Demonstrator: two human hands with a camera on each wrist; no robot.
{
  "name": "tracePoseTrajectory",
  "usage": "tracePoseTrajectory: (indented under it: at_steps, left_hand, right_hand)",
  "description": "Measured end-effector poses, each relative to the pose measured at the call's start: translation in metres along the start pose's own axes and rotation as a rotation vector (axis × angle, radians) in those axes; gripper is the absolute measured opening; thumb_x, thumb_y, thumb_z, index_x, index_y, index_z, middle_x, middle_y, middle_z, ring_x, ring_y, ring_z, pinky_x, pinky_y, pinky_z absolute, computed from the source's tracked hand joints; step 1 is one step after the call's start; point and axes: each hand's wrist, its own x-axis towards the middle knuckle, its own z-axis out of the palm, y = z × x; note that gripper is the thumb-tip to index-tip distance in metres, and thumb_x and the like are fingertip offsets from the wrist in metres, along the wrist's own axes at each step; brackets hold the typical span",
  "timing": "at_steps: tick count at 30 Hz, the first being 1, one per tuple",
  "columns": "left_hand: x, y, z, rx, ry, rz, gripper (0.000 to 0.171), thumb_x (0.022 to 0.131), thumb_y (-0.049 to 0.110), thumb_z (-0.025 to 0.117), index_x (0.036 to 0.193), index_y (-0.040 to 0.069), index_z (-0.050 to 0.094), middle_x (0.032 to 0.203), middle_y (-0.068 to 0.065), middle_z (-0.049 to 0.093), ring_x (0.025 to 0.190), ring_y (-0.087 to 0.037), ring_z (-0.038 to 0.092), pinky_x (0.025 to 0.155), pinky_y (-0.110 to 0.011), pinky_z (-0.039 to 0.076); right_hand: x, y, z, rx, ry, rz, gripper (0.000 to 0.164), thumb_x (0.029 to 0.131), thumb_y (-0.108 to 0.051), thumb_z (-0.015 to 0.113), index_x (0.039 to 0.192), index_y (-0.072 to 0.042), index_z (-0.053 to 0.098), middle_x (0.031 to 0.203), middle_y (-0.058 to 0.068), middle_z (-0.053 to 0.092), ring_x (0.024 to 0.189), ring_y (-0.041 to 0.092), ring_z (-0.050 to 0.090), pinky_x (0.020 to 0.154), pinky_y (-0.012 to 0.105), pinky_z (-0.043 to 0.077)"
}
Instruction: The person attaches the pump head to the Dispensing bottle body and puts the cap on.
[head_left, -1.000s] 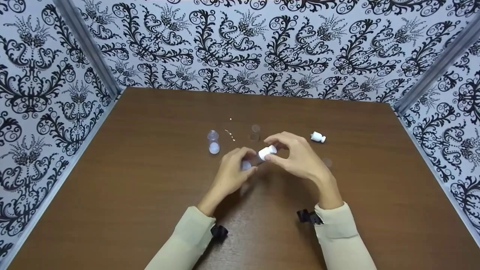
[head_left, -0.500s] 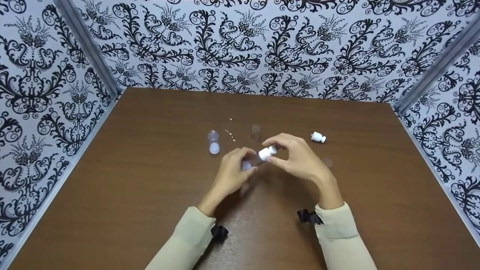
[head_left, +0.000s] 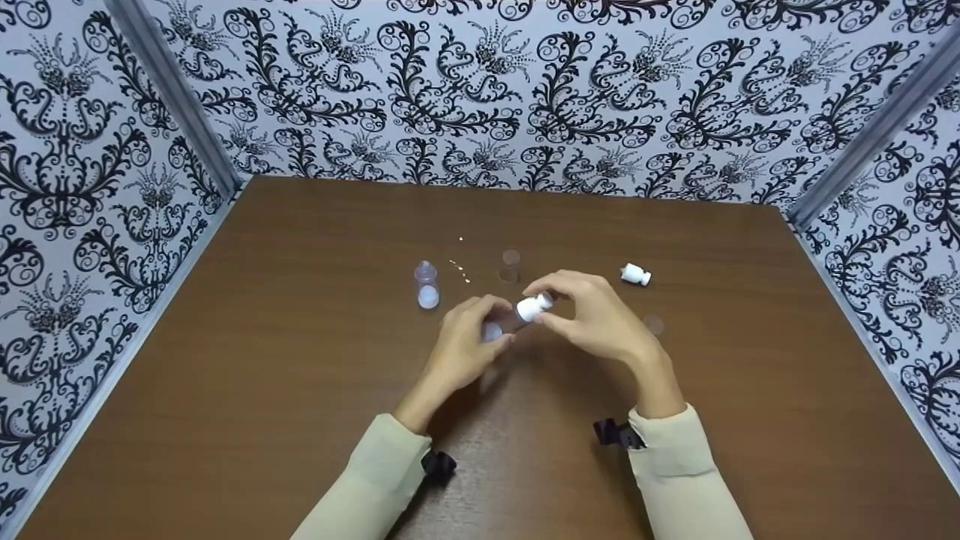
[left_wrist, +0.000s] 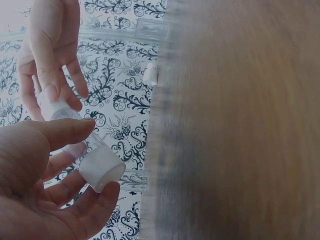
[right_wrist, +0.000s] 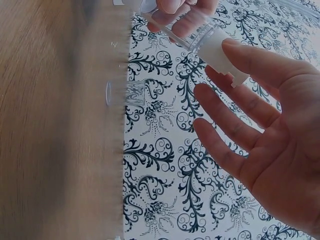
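My left hand point(head_left: 466, 341) holds a small clear plastic bottle point(right_wrist: 167, 31) by its body. The bottle is tilted, and its white base point(left_wrist: 102, 167) shows between the fingers in the left wrist view. At the other end, my right hand point(head_left: 604, 319) pinches the white pump top point(head_left: 534, 306) between thumb and index finger. In the right wrist view this white top point(right_wrist: 220, 55) meets the clear body, and the other right fingers are spread away from it. Both hands are raised over the brown table point(head_left: 300, 420).
Left of the hands is another clear bottle point(head_left: 426, 285) with a white end. A clear cap point(head_left: 510, 266) stands behind them. A white pump top point(head_left: 636, 274) lies to the right, near a clear round piece point(head_left: 653, 324). Small pale bits point(head_left: 460, 268) are scattered behind. Patterned walls point(head_left: 480, 90) enclose the table.
My right hand's fingers have shifted slightly downward around the white top. The left hand and the bottle stay in place.
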Motion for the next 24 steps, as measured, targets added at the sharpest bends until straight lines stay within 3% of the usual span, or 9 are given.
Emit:
tracePoseTrajectory:
  at_steps: [9,24]
  left_hand:
    - [0.0003,-0.0003,-0.0001,0.002,0.001,0.002,0.035,0.085,0.008,0.088,0.117,0.007,0.073,0.108,-0.008,0.075,0.103,-0.027,0.070,0.092,-0.046,0.053]
    - [0.0002,0.0010,-0.0004,-0.040,-0.019,-0.012,0.034,0.086,0.008,0.087,0.117,0.007,0.073,0.110,-0.008,0.075,0.105,-0.026,0.070,0.096,-0.044,0.053]
  right_hand:
    - [0.0004,-0.0012,0.0004,-0.014,-0.001,0.024,0.022,0.094,-0.014,0.082,0.115,-0.010,0.078,0.103,-0.006,0.073,0.096,0.011,0.065,0.090,0.034,0.054]
    - [0.0015,-0.0002,0.0027,-0.012,0.011,0.061,0.017,0.095,-0.020,0.082,0.111,-0.015,0.078,0.101,-0.007,0.073,0.096,0.011,0.067,0.094,0.036,0.057]
